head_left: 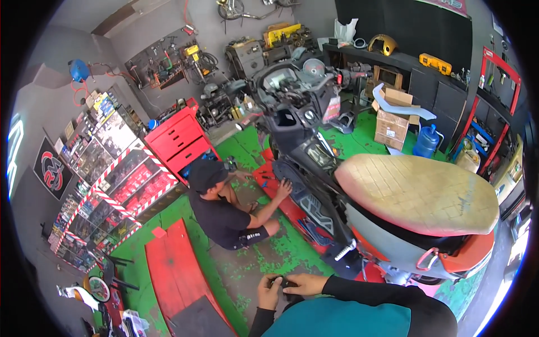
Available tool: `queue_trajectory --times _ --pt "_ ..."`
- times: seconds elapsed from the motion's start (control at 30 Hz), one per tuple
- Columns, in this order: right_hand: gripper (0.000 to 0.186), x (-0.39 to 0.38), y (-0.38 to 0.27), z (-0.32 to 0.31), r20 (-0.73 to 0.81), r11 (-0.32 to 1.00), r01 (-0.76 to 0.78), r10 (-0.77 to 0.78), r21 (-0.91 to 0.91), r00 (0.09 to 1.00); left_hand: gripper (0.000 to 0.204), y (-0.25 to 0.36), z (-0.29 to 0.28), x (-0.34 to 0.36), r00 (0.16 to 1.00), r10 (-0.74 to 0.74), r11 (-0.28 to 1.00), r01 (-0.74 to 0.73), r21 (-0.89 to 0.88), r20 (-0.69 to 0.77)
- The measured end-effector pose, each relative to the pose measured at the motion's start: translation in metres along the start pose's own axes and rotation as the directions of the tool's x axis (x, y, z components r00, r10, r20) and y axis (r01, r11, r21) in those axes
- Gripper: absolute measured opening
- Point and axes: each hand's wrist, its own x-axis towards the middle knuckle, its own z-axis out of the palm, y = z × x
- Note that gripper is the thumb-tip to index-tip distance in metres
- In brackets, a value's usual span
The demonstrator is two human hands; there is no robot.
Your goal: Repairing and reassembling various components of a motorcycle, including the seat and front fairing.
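My left hand [269, 292] and my right hand [305, 284] are close together in front of my body. Between their pinched fingers is a small dark object [284, 283], too small to name. Ahead and to the right stands a partly stripped scooter [292, 135] with a worn, cream-coloured seat [418, 194]. A co-worker [216, 208] in a dark cap and dark shirt crouches at its left side, one hand on the scooter's footboard. My hands are apart from the scooter.
The scooter stands on a red platform [287, 209]; another red ramp [175, 258] lies on the left. Farther off are a red tool cabinet [178, 141], a glass display case [120, 191], a cardboard box [393, 126] and a blue water bottle [426, 140]. The green floor is worn.
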Motion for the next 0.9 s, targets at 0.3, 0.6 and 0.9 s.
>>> queue_trajectory --times 0.3,0.6,0.9 --pt "0.037 0.138 -0.026 -0.005 -0.289 0.924 0.082 0.031 0.373 0.957 0.016 0.059 -0.104 0.112 0.938 0.274 0.941 -0.307 0.143 0.211" --pt "0.023 0.194 0.082 -0.106 -0.88 0.951 0.21 0.106 0.225 0.463 0.025 0.065 -0.155 0.219 0.99 0.076 0.996 -0.081 0.037 0.118" --pt "0.017 0.23 0.062 -0.242 -0.801 0.622 0.524 0.551 0.582 0.236 0.026 0.145 -0.159 0.377 0.981 0.168 0.986 -0.165 -0.032 0.097"
